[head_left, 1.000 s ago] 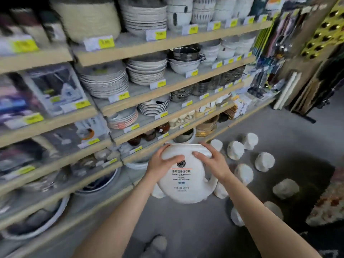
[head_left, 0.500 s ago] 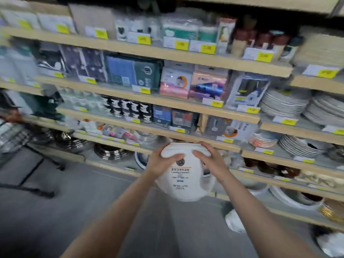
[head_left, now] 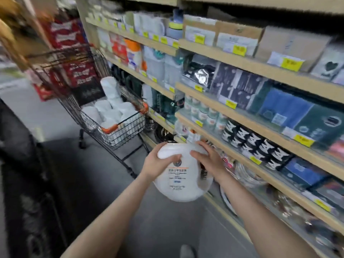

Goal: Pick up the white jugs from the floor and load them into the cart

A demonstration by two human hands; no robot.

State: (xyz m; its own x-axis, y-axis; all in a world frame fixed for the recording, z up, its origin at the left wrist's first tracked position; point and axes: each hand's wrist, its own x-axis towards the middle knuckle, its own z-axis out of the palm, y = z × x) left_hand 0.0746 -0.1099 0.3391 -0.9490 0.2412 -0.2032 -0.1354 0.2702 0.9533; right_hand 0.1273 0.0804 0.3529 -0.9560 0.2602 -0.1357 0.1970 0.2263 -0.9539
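I carry one white jug (head_left: pixel 181 180) with a printed label in front of me at about waist height. My left hand (head_left: pixel 158 164) grips its left side and my right hand (head_left: pixel 208 160) grips its right side near the top. The black wire cart (head_left: pixel 115 131) with orange corner caps stands ahead to the left, roughly an arm's length beyond the jug. Several white jugs (head_left: pixel 109 108) are piled inside it, one stacked above the rest. The jugs on the floor are out of view.
Long wooden shelves (head_left: pixel 251 125) of packaged goods and cups run along the right, close to my right arm. A dark display (head_left: pixel 28 183) fills the left side. Red boxes (head_left: pixel 74 58) stand behind the cart. Grey floor (head_left: pixel 104 183) lies between me and the cart.
My view has swung left from the jugs on the floor and the plate shelves to the cart. Both hands have kept their hold on the jug throughout.
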